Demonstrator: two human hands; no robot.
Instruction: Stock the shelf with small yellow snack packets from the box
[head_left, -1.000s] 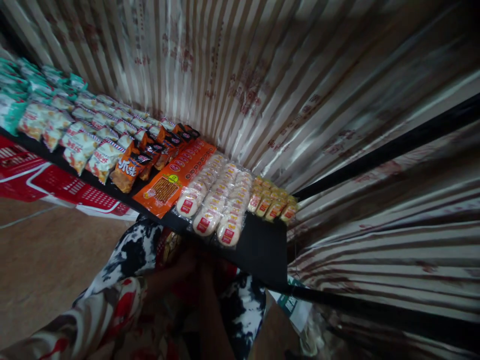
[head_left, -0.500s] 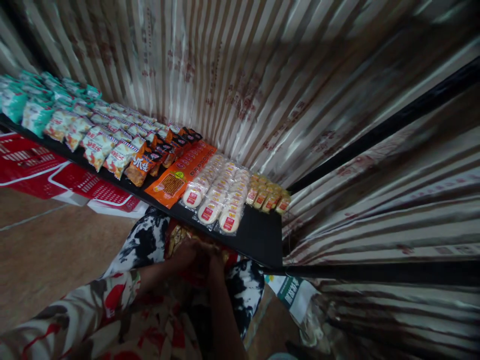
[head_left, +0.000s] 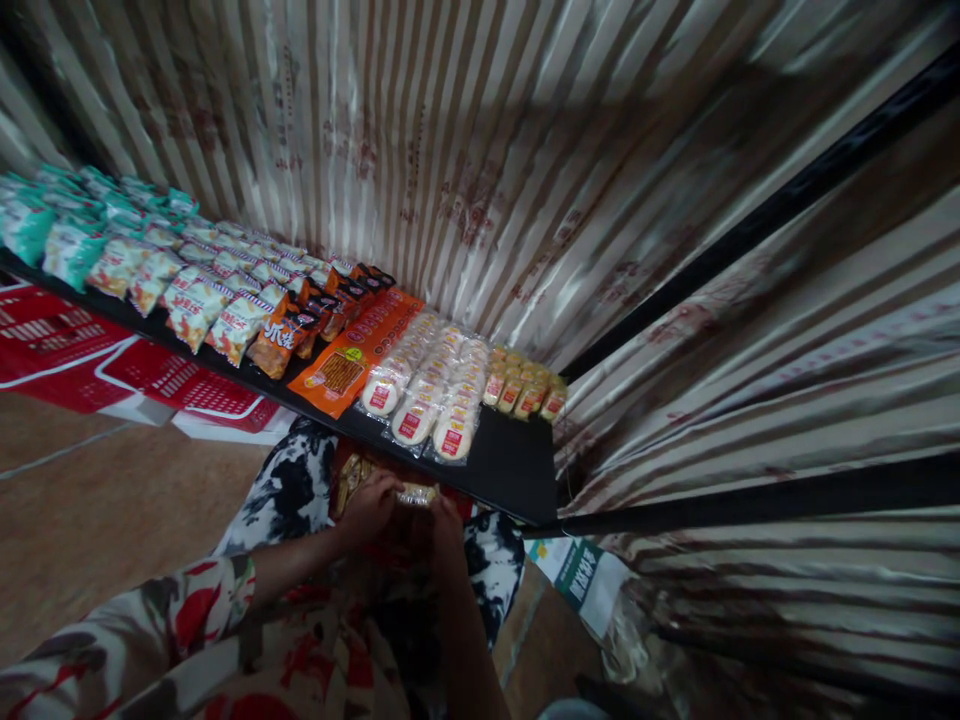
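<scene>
Over my lap, a small gold-wrapped snack packet (head_left: 415, 494) lies stretched between my hands. My left hand (head_left: 373, 507) has its fingers closed at the packet's left end. At the right end, my right hand (head_left: 447, 520) pinches the wrapper. Below them sits a dark red bag or container on my lap, partly hidden by my hands and the shelf edge, with several gold packets (head_left: 352, 478) in its left part. Just beyond my hands, flat round white crackers in clear wrap (head_left: 412, 421) lie in rows on the black shelf (head_left: 513, 465).
Small yellow packets (head_left: 527, 388), an orange snack bag (head_left: 337, 375), orange-black bags (head_left: 277, 340), white bags (head_left: 196, 300) and teal bags (head_left: 75, 248) line the shelf. Red baskets (head_left: 184, 380) stand beneath it. A striped curtain (head_left: 480, 150) hangs behind; black poles (head_left: 750, 240) cross at right.
My hands, close together before, have moved apart, and the gold packet now shows between them. The view has shifted slightly.
</scene>
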